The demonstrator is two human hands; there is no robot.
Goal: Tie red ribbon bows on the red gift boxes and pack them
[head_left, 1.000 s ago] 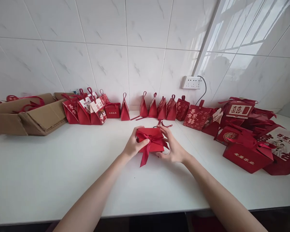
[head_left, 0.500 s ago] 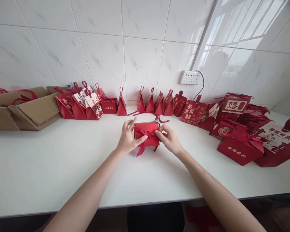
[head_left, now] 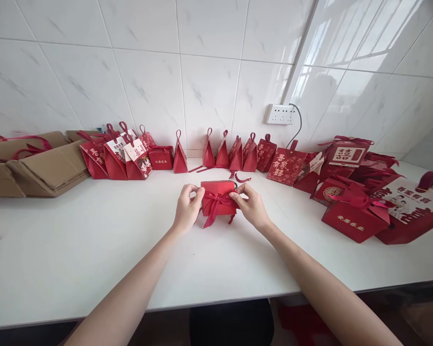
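Note:
A small red gift box [head_left: 216, 186] sits on the white table in front of me, with a dark red ribbon bow [head_left: 216, 202] across its front. One ribbon tail hangs down at the lower left. At the box's left edge, my left hand [head_left: 187, 209] pinches the left loop of the bow between thumb and fingers. On the other side my right hand [head_left: 253, 207] is closed on the right loop. The fingers behind the bow are partly hidden. A short red tassel [head_left: 231, 219] pokes out below the box.
Several red gift boxes [head_left: 180, 156] stand along the tiled wall. Loose ribbon pieces [head_left: 242, 179] lie behind my hands. A cardboard box [head_left: 54, 166] is at left, a pile of red boxes [head_left: 357, 221] at right. A power strip [head_left: 280, 114] is on the wall.
My left thumb has moved from the bow's middle out to its left loop. The bow's loops look more spread. A piece of red cord has come into view at the far left.

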